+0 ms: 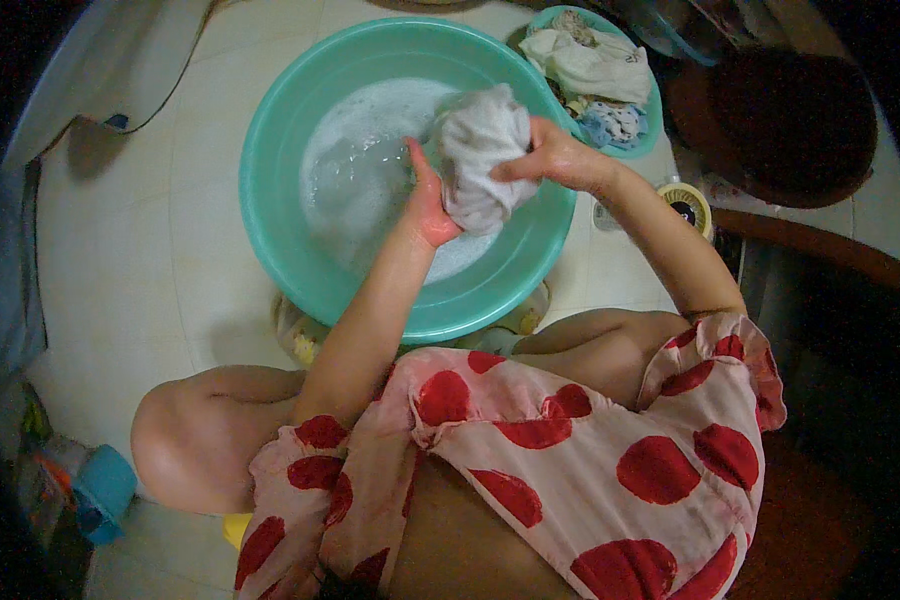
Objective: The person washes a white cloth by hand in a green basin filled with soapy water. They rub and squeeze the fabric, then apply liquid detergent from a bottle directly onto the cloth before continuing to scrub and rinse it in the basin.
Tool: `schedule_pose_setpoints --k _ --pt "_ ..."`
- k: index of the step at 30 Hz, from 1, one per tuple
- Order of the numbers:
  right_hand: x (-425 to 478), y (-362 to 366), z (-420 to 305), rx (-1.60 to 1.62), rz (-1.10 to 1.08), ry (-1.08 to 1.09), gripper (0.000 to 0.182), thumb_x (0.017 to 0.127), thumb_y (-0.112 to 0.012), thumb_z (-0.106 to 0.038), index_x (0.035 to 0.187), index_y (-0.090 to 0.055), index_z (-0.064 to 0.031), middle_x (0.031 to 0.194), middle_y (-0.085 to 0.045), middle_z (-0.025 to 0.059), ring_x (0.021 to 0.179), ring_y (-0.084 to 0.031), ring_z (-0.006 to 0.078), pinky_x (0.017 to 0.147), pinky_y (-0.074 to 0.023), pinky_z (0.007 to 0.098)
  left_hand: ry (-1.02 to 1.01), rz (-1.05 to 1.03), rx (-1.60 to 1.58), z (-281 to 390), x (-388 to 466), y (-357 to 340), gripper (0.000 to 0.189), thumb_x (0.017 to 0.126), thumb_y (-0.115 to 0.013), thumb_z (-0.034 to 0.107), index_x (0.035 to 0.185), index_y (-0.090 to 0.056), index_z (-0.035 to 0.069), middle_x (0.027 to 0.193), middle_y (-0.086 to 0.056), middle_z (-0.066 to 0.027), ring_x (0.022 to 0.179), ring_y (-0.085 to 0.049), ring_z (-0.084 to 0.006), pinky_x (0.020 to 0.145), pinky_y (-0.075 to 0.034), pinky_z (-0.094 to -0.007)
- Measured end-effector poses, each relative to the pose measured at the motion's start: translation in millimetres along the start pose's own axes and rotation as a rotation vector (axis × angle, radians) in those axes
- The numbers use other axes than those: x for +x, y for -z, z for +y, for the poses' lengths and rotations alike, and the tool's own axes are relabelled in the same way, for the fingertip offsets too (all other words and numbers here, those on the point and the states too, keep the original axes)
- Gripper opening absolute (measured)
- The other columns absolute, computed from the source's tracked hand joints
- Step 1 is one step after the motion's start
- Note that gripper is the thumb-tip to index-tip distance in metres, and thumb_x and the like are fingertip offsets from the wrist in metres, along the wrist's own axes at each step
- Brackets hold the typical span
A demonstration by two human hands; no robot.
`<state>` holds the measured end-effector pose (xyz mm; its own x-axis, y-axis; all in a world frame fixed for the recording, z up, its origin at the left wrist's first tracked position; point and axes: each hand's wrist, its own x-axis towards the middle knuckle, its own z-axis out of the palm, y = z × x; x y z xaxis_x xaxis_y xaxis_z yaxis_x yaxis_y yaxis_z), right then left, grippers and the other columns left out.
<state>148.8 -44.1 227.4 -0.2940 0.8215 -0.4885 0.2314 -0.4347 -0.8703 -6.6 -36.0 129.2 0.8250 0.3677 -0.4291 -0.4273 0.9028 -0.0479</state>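
A bunched white cloth [484, 154] is held over a large round green plastic basin [285, 262]. My right hand [559, 157] grips its right side, with the thumb across the front. Against its lower left side lies my left hand [429, 202], palm towards the cloth and thumb raised; the cloth hides most of its fingers. Soapy water [352, 180] with white foam fills the bottom of the basin.
A smaller green basin [656, 124] with several cloths stands at the upper right. Beside my right forearm is a round yellow-rimmed container [686, 206]. A dark round stool-like object [787, 127] is further right. A blue plastic container [105, 487] lies at the lower left on the tiled floor [112, 262].
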Motion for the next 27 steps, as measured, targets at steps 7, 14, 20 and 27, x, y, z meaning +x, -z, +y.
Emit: schedule_pose_setpoints --k 7,14,20,27 --pt "3 -9 -1 0.09 -0.265 -0.051 0.042 0.068 -0.069 -0.017 0.103 -0.053 -0.0002 0.094 -0.059 0.0038 0.087 -0.052 0.0118 0.079 -0.0403 0.0245 -0.274 -0.499 0.104 11 11 -17 0.107 0.056 -0.03 0.085 0.129 -0.029 0.008 0.128 -0.038 -0.0118 0.12 -0.034 -0.0317 0.099 -0.028 -0.048" --pt "12 31 46 -0.015 -0.066 0.16 0.044 0.075 -0.065 -0.028 0.107 -0.052 -0.0015 0.094 -0.056 0.004 0.088 -0.051 0.0121 0.078 -0.0414 0.0248 -0.302 -0.403 0.059 38 11 -21 0.027 0.082 -0.051 0.032 0.093 -0.048 0.007 0.106 -0.051 -0.0097 0.121 -0.031 -0.0302 0.102 -0.02 -0.047" --pt "-39 143 32 -0.452 0.411 0.032 0.035 0.082 -0.057 -0.026 0.109 -0.051 -0.0034 0.099 -0.056 0.0046 0.094 -0.051 0.0124 0.086 -0.0385 0.0252 -0.393 -0.172 0.329 54 0 -27 0.027 0.088 -0.043 0.028 0.098 -0.05 0.003 0.125 -0.042 -0.013 0.122 -0.03 -0.0256 0.101 -0.023 -0.0411" --pt "-146 149 -10 -0.411 0.748 -0.217 0.043 0.084 -0.054 -0.023 0.119 -0.043 -0.0008 0.118 -0.045 0.0151 0.108 -0.044 0.0297 0.088 -0.0384 0.0368 -0.406 0.306 1.081 58 -9 15 0.045 0.085 -0.051 0.038 0.117 -0.049 0.006 0.118 -0.047 -0.0094 0.108 -0.043 -0.0185 0.093 -0.033 -0.031"
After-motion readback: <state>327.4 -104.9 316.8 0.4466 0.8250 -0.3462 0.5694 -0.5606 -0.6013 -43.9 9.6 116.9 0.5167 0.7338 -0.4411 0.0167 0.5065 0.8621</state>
